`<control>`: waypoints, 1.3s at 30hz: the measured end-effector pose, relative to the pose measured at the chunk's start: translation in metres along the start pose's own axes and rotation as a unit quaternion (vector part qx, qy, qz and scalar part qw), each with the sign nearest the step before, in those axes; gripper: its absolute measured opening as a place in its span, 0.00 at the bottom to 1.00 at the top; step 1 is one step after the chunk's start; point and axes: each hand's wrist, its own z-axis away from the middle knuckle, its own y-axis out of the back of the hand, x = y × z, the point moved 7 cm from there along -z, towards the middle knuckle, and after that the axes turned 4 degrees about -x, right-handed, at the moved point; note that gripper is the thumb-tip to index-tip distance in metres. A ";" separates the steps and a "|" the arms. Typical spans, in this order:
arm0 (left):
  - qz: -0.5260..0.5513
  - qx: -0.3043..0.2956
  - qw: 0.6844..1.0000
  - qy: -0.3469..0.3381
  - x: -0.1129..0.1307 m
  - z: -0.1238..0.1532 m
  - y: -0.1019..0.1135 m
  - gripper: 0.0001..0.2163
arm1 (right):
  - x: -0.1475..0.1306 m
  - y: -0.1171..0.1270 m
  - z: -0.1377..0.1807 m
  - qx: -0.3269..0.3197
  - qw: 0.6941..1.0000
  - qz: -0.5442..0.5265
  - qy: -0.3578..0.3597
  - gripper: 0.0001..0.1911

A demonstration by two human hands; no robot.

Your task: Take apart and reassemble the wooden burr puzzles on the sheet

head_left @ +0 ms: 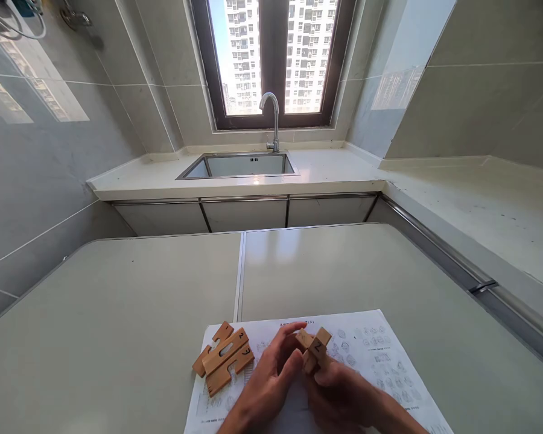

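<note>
A partly joined wooden burr puzzle [315,349], made of crossed notched sticks, one marked with a dark numeral, is held just above the paper. My right hand [339,389] is closed around its lower end. Curled against its left side is my left hand [274,377], fingers bent around the back and thumb in front; its fingertips are partly hidden. To the left lie loose notched wooden puzzle pieces marked 1 [223,331], 2 [226,352] and 3 [242,358], close together and overlapping. Under the hands is a printed instruction sheet [366,337] with small drawings.
The pale tabletop [140,313] has a seam strip [240,271] down its middle. Beyond it stands a white counter [330,169] with a sink [244,176] and a faucet [276,120] below a window. Another counter [489,211] runs along the right.
</note>
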 end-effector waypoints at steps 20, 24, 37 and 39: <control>0.165 -0.002 0.985 -0.046 0.004 0.004 0.006 0.36 | -0.040 -0.014 0.003 0.017 0.995 0.098 0.027 0.26; 0.142 0.005 0.989 -0.044 0.004 0.004 0.006 0.34 | -0.044 -0.019 0.004 0.021 0.992 0.123 0.028 0.22; 0.087 0.063 0.993 -0.053 -0.005 0.002 0.019 0.32 | -0.061 -0.022 0.005 0.177 0.940 0.286 0.050 0.28; 0.088 0.079 0.992 -0.053 -0.007 0.002 0.021 0.31 | -0.063 -0.020 0.006 0.197 0.929 0.307 0.067 0.26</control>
